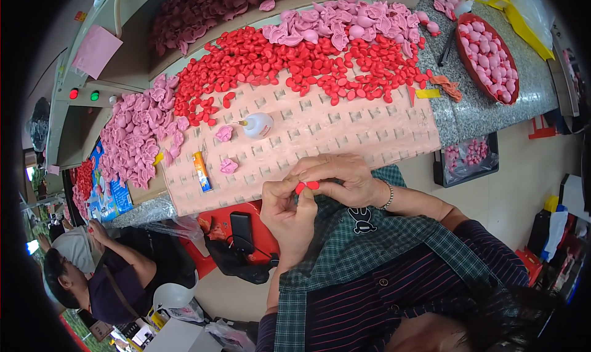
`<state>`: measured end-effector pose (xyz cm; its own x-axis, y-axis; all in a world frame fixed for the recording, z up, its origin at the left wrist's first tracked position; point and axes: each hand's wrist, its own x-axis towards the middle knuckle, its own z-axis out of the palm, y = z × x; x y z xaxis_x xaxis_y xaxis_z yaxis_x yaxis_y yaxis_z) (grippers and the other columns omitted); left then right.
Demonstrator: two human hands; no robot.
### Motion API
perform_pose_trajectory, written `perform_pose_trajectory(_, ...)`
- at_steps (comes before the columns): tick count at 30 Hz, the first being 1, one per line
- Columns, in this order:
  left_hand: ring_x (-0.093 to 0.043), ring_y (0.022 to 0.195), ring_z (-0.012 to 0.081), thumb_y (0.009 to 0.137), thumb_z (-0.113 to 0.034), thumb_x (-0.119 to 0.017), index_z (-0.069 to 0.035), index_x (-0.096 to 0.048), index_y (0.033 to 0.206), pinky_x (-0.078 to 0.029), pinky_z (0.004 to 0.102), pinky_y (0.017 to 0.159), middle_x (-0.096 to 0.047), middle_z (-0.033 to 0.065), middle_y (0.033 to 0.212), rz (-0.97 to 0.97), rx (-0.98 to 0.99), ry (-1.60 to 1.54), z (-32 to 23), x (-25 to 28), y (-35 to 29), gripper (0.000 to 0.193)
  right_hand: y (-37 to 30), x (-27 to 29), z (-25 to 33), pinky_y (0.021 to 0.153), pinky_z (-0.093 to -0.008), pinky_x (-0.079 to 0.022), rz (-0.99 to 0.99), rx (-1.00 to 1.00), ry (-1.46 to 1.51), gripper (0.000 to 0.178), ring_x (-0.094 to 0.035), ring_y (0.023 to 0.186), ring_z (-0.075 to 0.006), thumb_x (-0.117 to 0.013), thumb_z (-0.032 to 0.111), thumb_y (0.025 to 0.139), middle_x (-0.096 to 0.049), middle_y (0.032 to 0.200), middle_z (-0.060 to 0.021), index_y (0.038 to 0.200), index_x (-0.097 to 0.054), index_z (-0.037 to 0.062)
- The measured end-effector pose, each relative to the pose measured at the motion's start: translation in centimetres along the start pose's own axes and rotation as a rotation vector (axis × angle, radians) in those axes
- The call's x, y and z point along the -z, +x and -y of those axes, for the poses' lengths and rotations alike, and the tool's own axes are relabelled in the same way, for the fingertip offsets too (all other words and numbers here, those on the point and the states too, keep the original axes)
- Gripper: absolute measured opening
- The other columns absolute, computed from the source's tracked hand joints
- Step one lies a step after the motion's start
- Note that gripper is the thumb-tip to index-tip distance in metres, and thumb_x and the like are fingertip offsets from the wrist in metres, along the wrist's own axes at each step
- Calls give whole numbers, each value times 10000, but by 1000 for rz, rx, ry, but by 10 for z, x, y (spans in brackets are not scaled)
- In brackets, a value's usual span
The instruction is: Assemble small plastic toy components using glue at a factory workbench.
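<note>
At granite desk (pixel 458 120) with pink sheeting (pixel 354 125), beside pale floor (pixel 519 148): clamping red piece (pixel 313 185) in left grip (pixel 286 212) and right grip (pixel 343 176).

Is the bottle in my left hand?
No, the bottle rests on the pink mat, while the left hand grips a small red piece.

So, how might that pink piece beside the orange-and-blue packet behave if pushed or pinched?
The pink piece is probably light, being smaller than the packet. Its thin-looking, wavy edges suggest it may flex when pinched, and its irregular outline makes rolling unlikely.
</note>
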<state>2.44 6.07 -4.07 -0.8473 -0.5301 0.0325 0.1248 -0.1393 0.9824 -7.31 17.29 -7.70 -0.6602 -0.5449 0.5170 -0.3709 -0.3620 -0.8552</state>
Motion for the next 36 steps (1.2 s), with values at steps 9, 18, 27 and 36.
perform_pose_trajectory(9,-638,925,124,892,29,-658,11,-506,1028,-501,239,832,-655,136,1033,14,-11,2,0,0,1,204,-1,1,0,809,-324,-559,18,5,-32,324,-709,932,-241,-714,-41,803,-706,1078,-152,1115,-665,30)
perform_pose_trajectory(18,-642,934,130,899,36,-646,12,-495,1078,-513,252,828,-652,136,1028,39,-37,95,1,-1,2,235,-5,1,0,789,-281,-543,-5,-170,340,294,-651,965,-174,-616,-102,867,-648,1169,-173,1148,-637,-19)
perform_pose_trajectory(27,-639,944,132,911,52,-609,13,-484,1088,-508,250,832,-643,134,1030,70,-47,113,1,0,2,220,-4,1,3,794,-264,-533,13,-186,325,279,-627,1003,-165,-598,-101,881,-635,1170,-170,1153,-625,-41)
perform_pose_trajectory(36,-640,976,147,921,46,-592,13,-483,1106,-502,256,860,-639,154,1072,78,-83,141,3,2,0,218,-1,5,1,780,-274,-541,85,-40,109,273,-639,982,-171,-621,-72,882,-634,1174,-168,1152,-628,-30)
